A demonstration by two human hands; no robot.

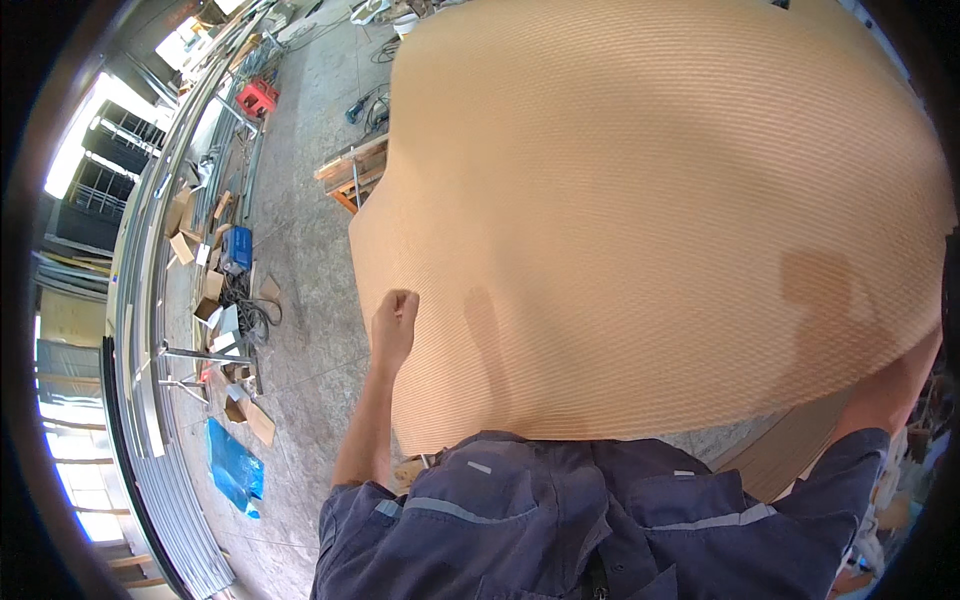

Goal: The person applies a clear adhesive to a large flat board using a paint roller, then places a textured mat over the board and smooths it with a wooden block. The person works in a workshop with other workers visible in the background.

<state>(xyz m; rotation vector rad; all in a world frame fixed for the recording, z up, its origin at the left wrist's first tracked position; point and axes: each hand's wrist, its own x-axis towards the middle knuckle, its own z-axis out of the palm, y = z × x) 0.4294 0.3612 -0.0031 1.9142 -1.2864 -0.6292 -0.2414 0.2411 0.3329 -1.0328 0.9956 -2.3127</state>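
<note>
A large sheet of tan corrugated cardboard [600,210] spreads in front of me, its near edge against my body. Its surface is ribbed and bows in a curve. My left hand [396,322] is closed in a fist over the sheet's left part, close to the left edge. A shadow of that arm falls on the cardboard to its right. Whatever the fist holds, if anything, is hidden. My right forearm [895,385] reaches out along the sheet's near right edge. The right hand itself is out of sight past the edge of the picture.
A wooden trestle [355,172] juts out under the sheet's left side. On the concrete floor [310,270] lie a blue plastic sheet [235,467], a blue case [237,250], cables and cardboard scraps. Long metal profiles [140,290] run along the left, with a red crate [257,98] beyond.
</note>
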